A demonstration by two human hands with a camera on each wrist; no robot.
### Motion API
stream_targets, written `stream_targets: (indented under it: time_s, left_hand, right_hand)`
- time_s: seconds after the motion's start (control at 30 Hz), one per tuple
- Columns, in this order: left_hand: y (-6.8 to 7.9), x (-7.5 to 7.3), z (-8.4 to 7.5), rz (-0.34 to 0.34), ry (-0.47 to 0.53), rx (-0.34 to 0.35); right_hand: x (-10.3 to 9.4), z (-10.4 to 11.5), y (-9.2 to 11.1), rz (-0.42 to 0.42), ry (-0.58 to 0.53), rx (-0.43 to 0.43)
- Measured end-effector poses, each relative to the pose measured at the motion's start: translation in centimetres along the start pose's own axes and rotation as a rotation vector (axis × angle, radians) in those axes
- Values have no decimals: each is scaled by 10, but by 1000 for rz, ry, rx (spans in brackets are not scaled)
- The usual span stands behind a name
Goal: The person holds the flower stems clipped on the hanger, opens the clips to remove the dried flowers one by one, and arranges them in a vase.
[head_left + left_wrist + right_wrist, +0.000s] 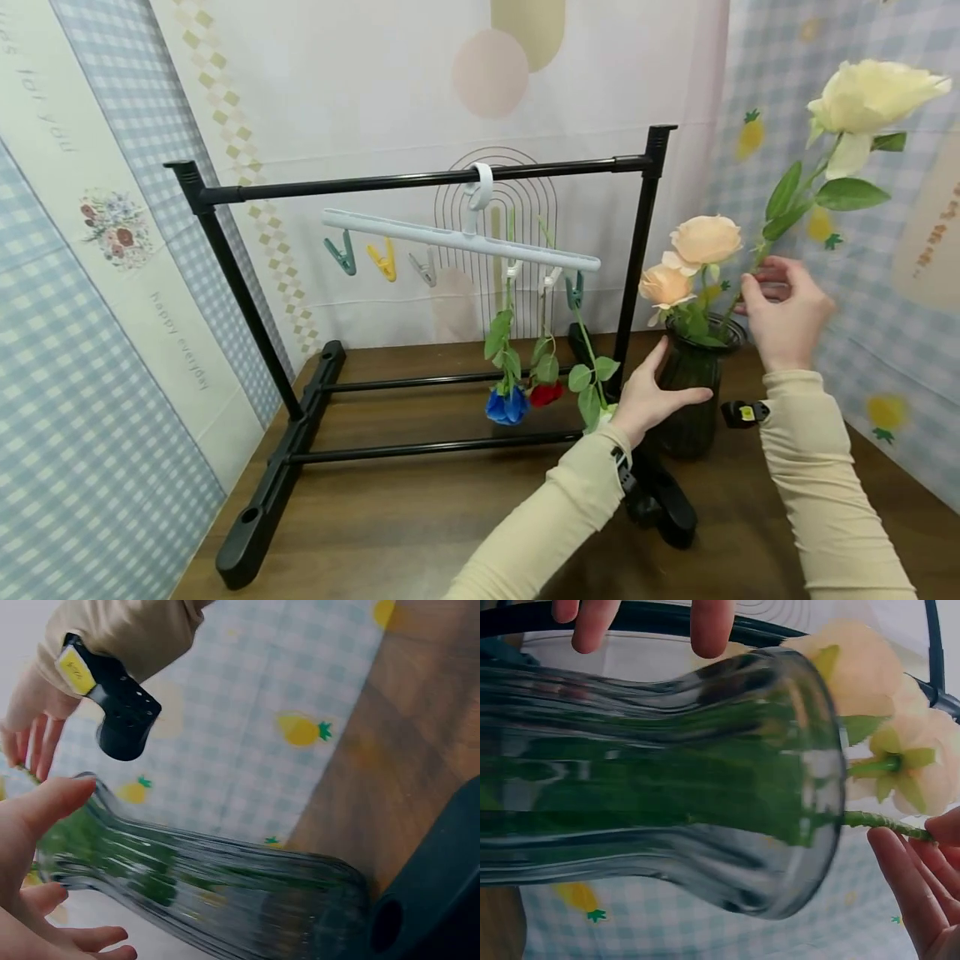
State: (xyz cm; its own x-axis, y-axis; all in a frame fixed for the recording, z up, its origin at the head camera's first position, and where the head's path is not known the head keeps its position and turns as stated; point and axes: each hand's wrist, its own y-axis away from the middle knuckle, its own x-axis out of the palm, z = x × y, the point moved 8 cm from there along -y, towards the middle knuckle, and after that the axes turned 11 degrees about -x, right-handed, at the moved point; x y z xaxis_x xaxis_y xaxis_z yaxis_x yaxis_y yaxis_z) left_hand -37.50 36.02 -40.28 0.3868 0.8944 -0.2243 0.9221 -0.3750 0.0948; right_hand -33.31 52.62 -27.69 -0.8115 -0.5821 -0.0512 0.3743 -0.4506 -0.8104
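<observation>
My right hand (pixel 787 312) pinches the green stem (pixel 885 823) of a tall cream rose (pixel 873 96). The stem's lower part runs into the mouth of a dark green glass vase (pixel 686 417), just above the rim. Two peach roses (pixel 705 239) stand in the same vase with their leaves. My left hand (pixel 652 398) is at the vase's near left side, thumb and fingers spread apart. In the left wrist view, the thumb and fingers lie either side of the vase neck (pixel 112 840); whether they touch the glass I cannot tell.
Left of the vase stands a black rack (pixel 420 183) with a pale blue hanger (pixel 457 239). From its clips hang upside down a blue rose (pixel 507 406), a red rose (pixel 546 394) and a pale flower (pixel 609 412) partly behind my left hand. A rack foot (pixel 667 504) lies near the vase.
</observation>
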Motion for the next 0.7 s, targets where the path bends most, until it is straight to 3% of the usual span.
stream_targets:
  time_s: [0.2, 0.4, 0.7]
  left_hand:
    - [-19, 12, 9, -46, -28, 2]
    - [-19, 17, 9, -70, -120, 38]
    - [-18, 19, 10, -182, -265, 67]
  right_hand:
    - [7, -18, 11, -1, 56, 0]
    - [8, -12, 20, -29, 168, -80]
    - [8, -13, 33, -31, 306, -133]
